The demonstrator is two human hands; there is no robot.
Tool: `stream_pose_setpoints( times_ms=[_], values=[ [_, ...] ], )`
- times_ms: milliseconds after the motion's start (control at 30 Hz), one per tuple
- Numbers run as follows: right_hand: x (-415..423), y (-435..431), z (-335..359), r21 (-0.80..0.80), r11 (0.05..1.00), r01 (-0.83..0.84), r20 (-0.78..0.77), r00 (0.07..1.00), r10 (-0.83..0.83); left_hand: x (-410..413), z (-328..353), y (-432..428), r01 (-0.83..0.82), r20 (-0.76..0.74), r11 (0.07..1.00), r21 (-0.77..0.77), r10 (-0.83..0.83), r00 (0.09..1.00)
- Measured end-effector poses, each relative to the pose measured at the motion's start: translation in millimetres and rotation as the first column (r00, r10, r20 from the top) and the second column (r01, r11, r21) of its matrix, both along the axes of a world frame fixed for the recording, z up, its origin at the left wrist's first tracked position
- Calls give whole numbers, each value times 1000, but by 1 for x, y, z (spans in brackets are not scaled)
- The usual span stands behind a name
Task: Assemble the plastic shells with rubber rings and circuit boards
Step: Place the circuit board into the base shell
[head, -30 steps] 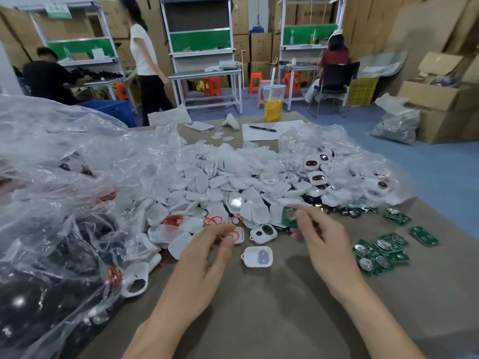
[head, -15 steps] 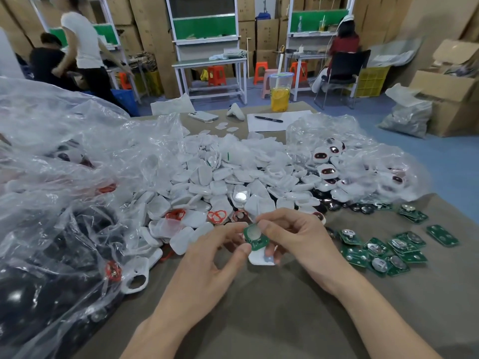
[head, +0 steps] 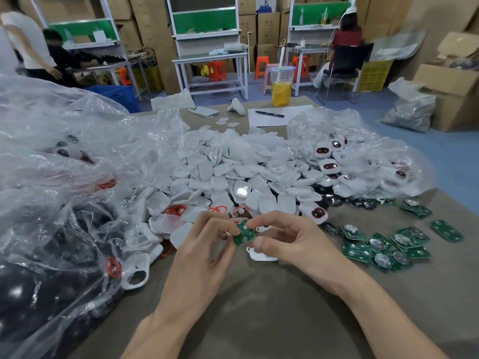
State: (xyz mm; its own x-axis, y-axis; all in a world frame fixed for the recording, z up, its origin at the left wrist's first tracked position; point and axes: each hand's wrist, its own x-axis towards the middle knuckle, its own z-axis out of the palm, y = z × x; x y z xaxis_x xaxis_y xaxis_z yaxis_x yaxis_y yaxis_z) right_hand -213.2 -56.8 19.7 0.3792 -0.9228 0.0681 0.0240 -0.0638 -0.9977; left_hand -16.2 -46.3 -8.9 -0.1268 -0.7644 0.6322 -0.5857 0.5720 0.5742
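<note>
At your far left the clear plastic bag (head: 51,229) holds dark parts I cannot identify, and a white shell with a ring hole (head: 134,277) lies just beside it on the table (head: 259,320). Moving right, a few red rubber rings (head: 176,210) sit at the near edge of the big pile of white shells (head: 233,172). The pile is large, so I judge most of the job is ahead of you. Your left hand (head: 202,255) has a narrow grip, its fingertips pinching the left edge of the green circuit board (head: 243,233), which you hold up just above the table. Your right hand (head: 293,242) has a narrow grip on the same board, thumb and forefinger closed on its right side. Beneath that hand a white open shell (head: 260,255) waits on the table. Whether a ring is seated in it I cannot tell, since your fingers cover most of it. You seem to be lining up the board to fit that shell, so this unit is not yet closed. Farther right, shells with dark red-rimmed windows (head: 329,165) lie in a second clear bag (head: 375,156) and look like finished pieces. At the far right, loose circuit boards (head: 383,250) lie scattered, many yet to be fitted.
</note>
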Motion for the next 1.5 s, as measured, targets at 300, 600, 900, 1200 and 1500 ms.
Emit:
stream_pose_setpoints(
  times_ms=[300, 600, 900, 1200, 1500],
  values=[
    [0, 0, 0, 3, 1000, 1, 24, 1000, -1, -1, -2, -1, -9, -4, 1000, 6, 9, 1000],
    [1, -7, -7, -2, 996, 93, 25, 995, -93, -8, -2, 7, 22, -73, 990, 136, -12, 997],
    [-2, -11, -8, -21, 990, 142, 104, 985, -139, -7, 0, 5, 10, -37, 996, 93, -6, 999],
    [-6, -14, -12, -15, 991, 133, 74, 989, -131, -3, 6, 0, 79, 235, 989, -123, -49, 971],
    [-34, -7, -32, -401, 879, 259, -334, 852, -403, 4, 2, -10, 161, 190, 982, 102, -178, 966]
  ],
)
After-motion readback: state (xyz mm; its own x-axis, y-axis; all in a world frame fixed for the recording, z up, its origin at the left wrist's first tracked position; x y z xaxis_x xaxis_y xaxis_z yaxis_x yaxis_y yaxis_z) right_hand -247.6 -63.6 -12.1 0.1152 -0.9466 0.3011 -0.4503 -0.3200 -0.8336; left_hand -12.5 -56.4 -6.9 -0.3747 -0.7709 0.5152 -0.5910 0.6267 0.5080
